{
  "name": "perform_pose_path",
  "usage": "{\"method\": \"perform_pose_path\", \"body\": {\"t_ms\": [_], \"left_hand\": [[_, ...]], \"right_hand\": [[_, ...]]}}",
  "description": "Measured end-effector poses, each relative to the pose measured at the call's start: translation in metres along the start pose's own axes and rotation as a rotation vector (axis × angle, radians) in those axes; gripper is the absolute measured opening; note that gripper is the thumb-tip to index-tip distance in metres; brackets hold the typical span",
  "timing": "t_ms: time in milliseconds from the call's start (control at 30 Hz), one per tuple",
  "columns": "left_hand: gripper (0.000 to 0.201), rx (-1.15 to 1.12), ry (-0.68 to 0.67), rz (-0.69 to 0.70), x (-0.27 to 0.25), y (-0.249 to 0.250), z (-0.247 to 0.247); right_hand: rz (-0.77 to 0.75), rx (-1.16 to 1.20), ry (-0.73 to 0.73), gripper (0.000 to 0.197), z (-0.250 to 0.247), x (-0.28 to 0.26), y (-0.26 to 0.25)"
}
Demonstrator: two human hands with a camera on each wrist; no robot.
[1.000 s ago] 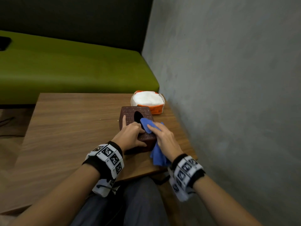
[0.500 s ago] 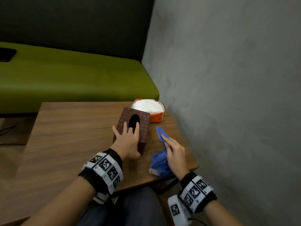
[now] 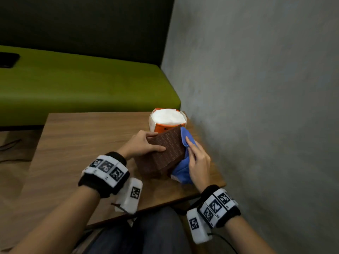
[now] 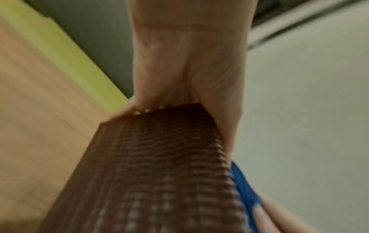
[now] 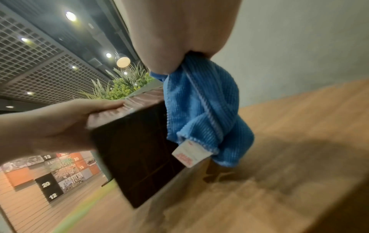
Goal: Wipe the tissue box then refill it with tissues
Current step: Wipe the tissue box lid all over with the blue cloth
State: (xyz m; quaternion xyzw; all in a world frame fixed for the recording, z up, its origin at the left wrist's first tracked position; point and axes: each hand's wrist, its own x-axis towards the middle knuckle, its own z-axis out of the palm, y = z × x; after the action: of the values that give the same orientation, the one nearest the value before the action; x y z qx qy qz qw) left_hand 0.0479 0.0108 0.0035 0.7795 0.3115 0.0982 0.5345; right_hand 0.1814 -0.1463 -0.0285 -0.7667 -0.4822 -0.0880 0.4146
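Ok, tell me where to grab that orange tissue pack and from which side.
Take the orange tissue pack across its two side walls, coming from above and from the person's left. Its top is open with white tissues showing, so probably avoid pinching there. The grey wall stands close on its right, and the tilted brown tissue box, gripped by the left hand, blocks its near face.

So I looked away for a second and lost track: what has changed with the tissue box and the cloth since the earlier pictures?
The left hand has tipped the tissue box up off its base; it was lying flat under that hand before, opening upward. The right hand has carried the blue cloth from the tabletop beside the box up against the box's right side. The tissue pack stays by the wall on the table.
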Motion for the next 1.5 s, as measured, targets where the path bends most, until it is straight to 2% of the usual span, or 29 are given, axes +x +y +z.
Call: {"method": "perform_pose_path", "body": {"t_ms": [33, 100, 200, 267, 367, 433, 533, 567, 633, 700, 767, 867, 900, 967, 1033, 1100, 1133, 1200, 1267, 1300, 1433, 1500], "left_hand": [[0.051, -0.104, -0.103, -0.027, 0.0, -0.001, -0.007], [0.039, -0.193, -0.209, -0.079, 0.0, -0.006, -0.011], [0.036, -0.265, -0.212, -0.115, 0.004, -0.015, -0.009], [0.037, -0.223, -0.154, -0.083, 0.009, -0.019, -0.011], [0.041, 0.076, 0.094, 0.137, 0.015, -0.019, -0.011], [0.057, 0.257, 0.206, 0.26, 0.01, -0.016, -0.003], [0.114, 0.357, 0.078, 0.223, -0.005, -0.016, 0.007], [0.123, 0.386, 0.056, 0.205, -0.007, -0.017, 0.007], [0.126, 0.356, 0.073, 0.185, -0.007, -0.022, 0.009], [0.132, 0.308, 0.1, 0.182, -0.006, -0.022, 0.015], [0.138, 0.29, 0.13, 0.199, -0.005, -0.021, 0.02], [0.136, 0.241, 0.131, 0.229, -0.005, -0.021, 0.015], [0.137, 0.234, 0.128, 0.232, -0.006, -0.02, 0.013], [0.14, 0.263, 0.13, 0.239, -0.006, -0.018, 0.012], [0.141, 0.307, 0.133, 0.226, -0.004, -0.019, 0.016], [0.14, 0.305, 0.136, 0.201, -0.002, -0.017, 0.02], [0.14, 0.293, 0.139, 0.197, -0.002, -0.017, 0.02], [0.14, 0.259, 0.124, 0.191, -0.002, -0.015, 0.018], [0.14, 0.241, 0.11, 0.193, -0.004, -0.017, 0.014], [0.139, 0.246, 0.118, 0.191, -0.004, -0.017, 0.014], [0.125, 0.303, 0.138, 0.174, -0.004, -0.014, 0.017], [0.126, 0.321, 0.126, 0.151, -0.004, -0.012, 0.017]], "right_hand": [[-0.008, -0.02, -0.012, 0.036, -0.001, 0.002, -0.002], [-0.03, -0.08, -0.097, 0.039, 0.001, 0.004, -0.006], [-0.127, -0.21, -0.212, 0.047, 0.008, 0.005, -0.01], [-0.132, -0.261, -0.251, 0.047, 0.015, 0.01, -0.011], [-0.049, -0.259, -0.272, 0.041, 0.024, 0.018, -0.012], [-0.021, -0.251, -0.282, 0.04, 0.026, 0.021, -0.015], [-0.046, -0.278, -0.322, 0.042, 0.02, 0.023, -0.019], [-0.044, -0.297, -0.343, 0.043, 0.017, 0.025, -0.019], [0.002, -0.349, -0.346, 0.042, 0.015, 0.033, -0.018], [0.088, -0.384, -0.289, 0.039, 0.022, 0.045, -0.017], [0.06, -0.328, -0.316, 0.038, 0.036, 0.046, -0.035], [-0.256, -0.165, -0.485, 0.039, 0.046, 0.023, -0.063], [-0.303, -0.151, -0.528, 0.041, 0.041, 0.019, -0.06], [-0.245, -0.226, -0.56, 0.045, 0.025, 0.026, -0.04], [-0.096, -0.279, -0.468, 0.04, 0.017, 0.046, -0.017], [-0.012, -0.301, -0.389, 0.038, 0.023, 0.06, -0.011], [-0.023, -0.293, -0.388, 0.038, 0.031, 0.058, -0.021], [-0.143, -0.245, -0.462, 0.042, 0.042, 0.039, -0.042], [-0.256, -0.186, -0.545, 0.044, 0.034, 0.022, -0.045], [-0.261, -0.208, -0.569, 0.044, 0.025, 0.025, -0.038], [-0.03, -0.343, -0.432, 0.04, 0.01, 0.064, 0.003], [-0.033, -0.316, -0.435, 0.043, 0.024, 0.062, -0.009]]}}
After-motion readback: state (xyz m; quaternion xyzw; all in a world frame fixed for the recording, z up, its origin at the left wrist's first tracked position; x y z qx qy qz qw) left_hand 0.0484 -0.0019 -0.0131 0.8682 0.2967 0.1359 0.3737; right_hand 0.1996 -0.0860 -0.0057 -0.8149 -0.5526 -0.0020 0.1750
